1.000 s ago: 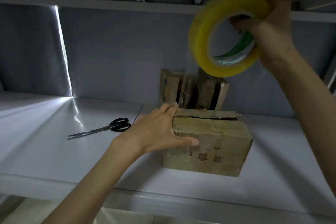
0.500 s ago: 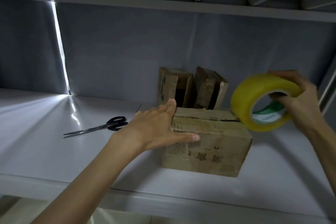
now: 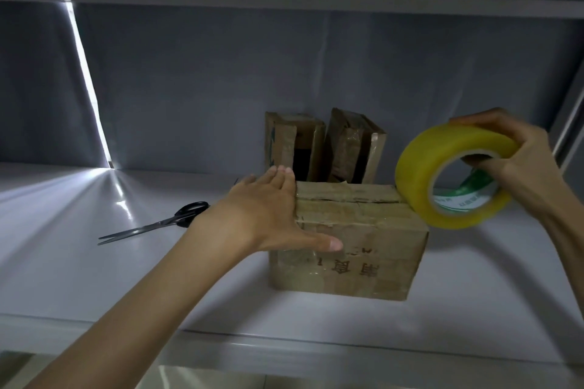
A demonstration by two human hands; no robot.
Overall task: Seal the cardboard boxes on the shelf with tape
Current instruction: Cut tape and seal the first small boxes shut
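Note:
A brown cardboard box (image 3: pixel 363 249) lies on the white shelf (image 3: pixel 126 278), its top flaps closed with a seam running left to right. My left hand (image 3: pixel 268 215) presses flat on the box's left end, fingers straight on the left side and thumb along the front face. My right hand (image 3: pixel 518 164) grips a yellow tape roll (image 3: pixel 448 177) with fingers through its core, holding it at the box's right top edge. Whether the tape strip touches the box is hard to tell.
Black-handled scissors (image 3: pixel 158 224) lie on the shelf left of the box. Two more cardboard boxes (image 3: pixel 325 148) stand upright against the grey back wall behind it. Another shelf board (image 3: pixel 284 0) runs overhead. A metal post (image 3: pixel 565 136) stands at the right.
My right hand brought the tape roll down from high above the box to its right top edge. My left hand stayed pressed on the box's left end.

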